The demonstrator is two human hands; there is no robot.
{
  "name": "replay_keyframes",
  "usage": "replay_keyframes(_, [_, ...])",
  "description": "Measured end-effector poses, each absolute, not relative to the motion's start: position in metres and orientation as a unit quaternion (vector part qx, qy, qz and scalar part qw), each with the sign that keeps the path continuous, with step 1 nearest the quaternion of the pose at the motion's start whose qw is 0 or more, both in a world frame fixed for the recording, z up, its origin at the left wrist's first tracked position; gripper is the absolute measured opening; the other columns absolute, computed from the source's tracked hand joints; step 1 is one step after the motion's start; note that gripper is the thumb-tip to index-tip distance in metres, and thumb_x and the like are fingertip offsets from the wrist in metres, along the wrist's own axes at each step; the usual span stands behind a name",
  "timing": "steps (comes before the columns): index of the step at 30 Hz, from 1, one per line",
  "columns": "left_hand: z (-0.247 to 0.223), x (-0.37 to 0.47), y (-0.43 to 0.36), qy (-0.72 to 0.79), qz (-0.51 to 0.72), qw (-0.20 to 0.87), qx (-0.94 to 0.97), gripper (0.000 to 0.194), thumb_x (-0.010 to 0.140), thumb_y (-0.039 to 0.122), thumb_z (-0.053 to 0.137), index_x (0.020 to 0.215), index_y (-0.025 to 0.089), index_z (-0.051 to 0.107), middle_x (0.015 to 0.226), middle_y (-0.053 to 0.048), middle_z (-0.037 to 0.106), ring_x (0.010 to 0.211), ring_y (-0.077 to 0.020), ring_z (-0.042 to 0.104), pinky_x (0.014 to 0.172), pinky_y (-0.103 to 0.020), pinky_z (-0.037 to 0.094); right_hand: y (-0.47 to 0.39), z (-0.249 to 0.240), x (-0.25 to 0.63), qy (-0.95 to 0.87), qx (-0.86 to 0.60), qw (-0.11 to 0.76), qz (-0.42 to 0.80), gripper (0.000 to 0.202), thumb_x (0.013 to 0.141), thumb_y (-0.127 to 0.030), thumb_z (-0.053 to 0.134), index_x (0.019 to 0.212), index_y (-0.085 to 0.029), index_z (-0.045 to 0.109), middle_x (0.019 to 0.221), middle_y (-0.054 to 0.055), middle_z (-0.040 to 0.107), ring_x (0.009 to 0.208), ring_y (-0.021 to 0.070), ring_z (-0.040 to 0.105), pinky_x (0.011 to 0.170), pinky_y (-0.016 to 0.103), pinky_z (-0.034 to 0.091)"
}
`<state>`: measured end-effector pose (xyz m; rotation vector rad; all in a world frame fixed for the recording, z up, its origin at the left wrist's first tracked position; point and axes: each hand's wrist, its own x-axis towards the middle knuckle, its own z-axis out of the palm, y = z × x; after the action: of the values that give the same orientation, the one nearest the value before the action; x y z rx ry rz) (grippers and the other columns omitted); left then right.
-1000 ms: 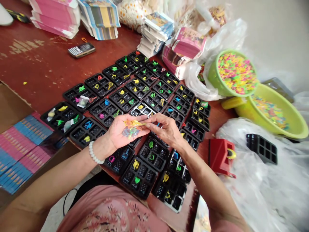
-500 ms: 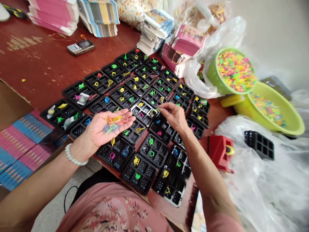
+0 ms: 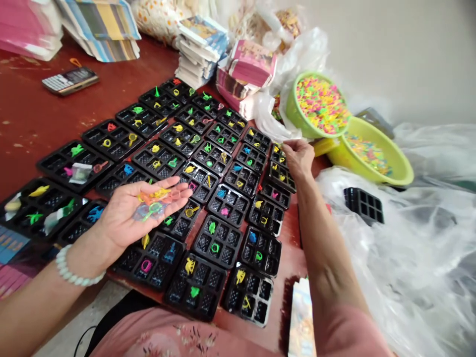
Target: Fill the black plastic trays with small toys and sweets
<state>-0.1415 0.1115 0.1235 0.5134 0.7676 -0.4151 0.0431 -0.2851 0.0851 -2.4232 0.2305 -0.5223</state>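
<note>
Pale wall behind; red table, paint scuffed. From the left: phone, flat, clear of the trays. Left hand palm up above the trays, fingers spread, toys loose on it; others sit in tray cells. Stacks along the back. Right hand at the far-right trays, fingertips close together; cannot tell whether they pinch anything. Beyond: basket and bowl, both holding small bright pieces; plastic nearer.

Risk, judged: a tilted left palm could spill toys among the trays; a low right wrist could catch a tray edge and shift it.

Counts: hands two; phone, basket, bowl, one each; stacks four; trays roughly thirty, some partly hidden; toys on palm too tangled to count.
</note>
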Motion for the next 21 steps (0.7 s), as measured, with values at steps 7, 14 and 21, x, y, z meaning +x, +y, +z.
replay_keyframes(7, [0.124, -0.106, 0.064, 0.34, -0.218, 0.878, 0.258, 0.061, 0.083, -0.009, 0.042, 0.141, 0.005, 0.055, 0.11, -0.021, 0.076, 0.099, -0.0314, 0.078, 0.078, -0.036, 0.069, -0.276, 0.055, 0.089, 0.16, -0.945, 0.219, -0.183, 0.012, 0.083, -0.025, 0.064, 0.09, -0.022, 0.074, 0.097, 0.013, 0.075, 0.103, 0.0344, 0.068, 0.098, 0.058, 0.051])
replay_keyframes(14, [0.114, -0.085, 0.037, 0.276, -0.264, 0.895, 0.231, 0.051, 0.089, 0.005, 0.048, 0.139, 0.003, 0.057, 0.121, -0.021, 0.074, 0.113, -0.0372, 0.072, 0.089, -0.049, 0.066, -0.263, 0.062, 0.079, 0.108, -0.951, 0.238, -0.164, 0.017, 0.088, -0.027, 0.065, 0.099, -0.019, 0.077, 0.094, 0.011, 0.076, 0.098, 0.0294, 0.068, 0.096, 0.051, 0.051])
replay_keyframes(21, [0.101, -0.092, 0.029, 0.234, -0.313, 0.904, 0.174, 0.051, 0.095, 0.023, 0.045, 0.139, 0.001, 0.058, 0.11, -0.021, 0.075, 0.099, -0.0345, 0.075, 0.094, -0.056, 0.059, -0.187, 0.111, -0.04, -0.314, -0.852, 0.417, 0.037, 0.023, 0.096, -0.037, 0.068, 0.109, -0.021, 0.079, 0.103, 0.007, 0.076, 0.093, 0.0212, 0.07, 0.088, 0.037, 0.056])
